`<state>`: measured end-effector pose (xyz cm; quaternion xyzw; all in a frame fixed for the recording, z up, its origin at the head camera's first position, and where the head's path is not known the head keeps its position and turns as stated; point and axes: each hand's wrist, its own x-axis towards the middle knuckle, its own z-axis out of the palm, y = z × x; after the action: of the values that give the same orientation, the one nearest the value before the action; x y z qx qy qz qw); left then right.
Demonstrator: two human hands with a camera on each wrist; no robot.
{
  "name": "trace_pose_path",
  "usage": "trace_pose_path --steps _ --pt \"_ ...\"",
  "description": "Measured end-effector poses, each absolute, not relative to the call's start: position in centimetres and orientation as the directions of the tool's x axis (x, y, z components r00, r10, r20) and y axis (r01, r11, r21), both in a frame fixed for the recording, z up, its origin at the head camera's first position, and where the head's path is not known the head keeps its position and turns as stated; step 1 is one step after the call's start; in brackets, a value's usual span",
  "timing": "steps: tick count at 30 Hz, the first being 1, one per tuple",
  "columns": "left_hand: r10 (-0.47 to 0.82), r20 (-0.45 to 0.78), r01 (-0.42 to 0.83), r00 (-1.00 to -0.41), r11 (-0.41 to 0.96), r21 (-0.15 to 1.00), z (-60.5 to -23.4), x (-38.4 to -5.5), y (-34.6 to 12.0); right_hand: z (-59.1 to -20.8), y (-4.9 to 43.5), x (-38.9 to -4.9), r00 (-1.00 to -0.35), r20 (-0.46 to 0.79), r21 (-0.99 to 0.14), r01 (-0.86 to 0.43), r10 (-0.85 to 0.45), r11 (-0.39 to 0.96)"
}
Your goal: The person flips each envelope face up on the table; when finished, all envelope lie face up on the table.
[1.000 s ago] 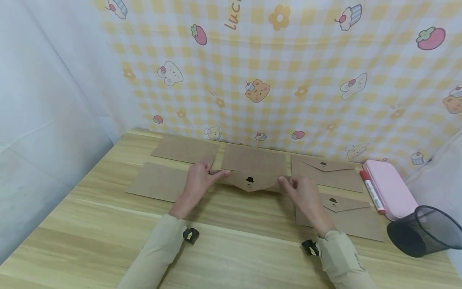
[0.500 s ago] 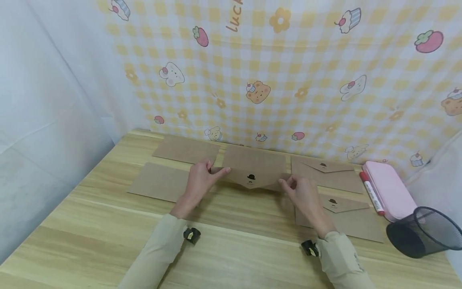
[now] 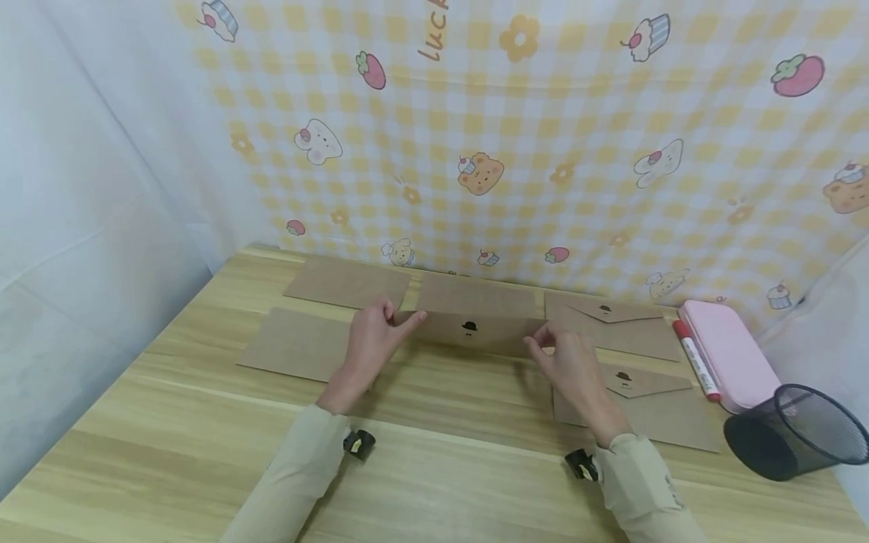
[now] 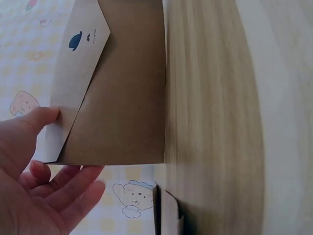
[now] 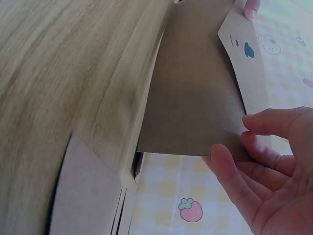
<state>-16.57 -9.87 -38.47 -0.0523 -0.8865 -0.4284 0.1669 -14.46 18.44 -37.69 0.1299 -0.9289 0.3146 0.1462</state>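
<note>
A brown kraft envelope (image 3: pixel 444 329) is held up off its back edge, tilted steeply, between both hands. Its pointed flap (image 4: pixel 80 63), printed with a black hat and moustache, faces the person. My left hand (image 3: pixel 370 339) pinches the left end, thumb on the flap and the other fingers behind. At the right end, my right hand (image 3: pixel 573 369) pinches the edge between thumb and fingers, as the right wrist view shows beside the envelope body (image 5: pixel 195 88). The lower edge stays close to the wooden table; whether it touches is unclear in the head view.
Plain envelopes (image 3: pixel 349 282) (image 3: pixel 296 343) lie at left, another (image 3: pixel 478 292) behind. Flap-up envelopes (image 3: pixel 614 332) (image 3: pixel 661 415) lie at right. Beyond are a red-capped marker (image 3: pixel 698 362), a pink case (image 3: pixel 733 358) and a tipped black mesh pen holder (image 3: pixel 760 449). A checked curtain (image 3: pixel 407 136) hangs behind.
The held envelope has tilted, its top edge rising slightly, and the flap's point shows less in the head view. Both hands keep nearly the same places and grips.
</note>
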Motion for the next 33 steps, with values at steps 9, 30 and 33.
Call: trace_pose_path --steps 9,30,33 --pt "-0.041 0.52 0.331 -0.853 0.728 0.601 -38.4 -16.6 -9.8 -37.4 18.3 -14.4 -0.878 0.456 -0.547 -0.406 -0.146 0.732" --pt "0.175 0.414 0.383 -0.893 0.78 0.496 -37.9 -16.3 -9.9 -37.7 17.8 -13.8 -0.898 0.316 -0.422 -0.421 -0.305 0.803" --pt "0.192 0.389 0.374 -0.901 0.798 0.473 -38.1 -16.3 -9.7 -37.8 17.8 -13.8 -0.905 0.277 -0.396 -0.413 -0.322 0.82"
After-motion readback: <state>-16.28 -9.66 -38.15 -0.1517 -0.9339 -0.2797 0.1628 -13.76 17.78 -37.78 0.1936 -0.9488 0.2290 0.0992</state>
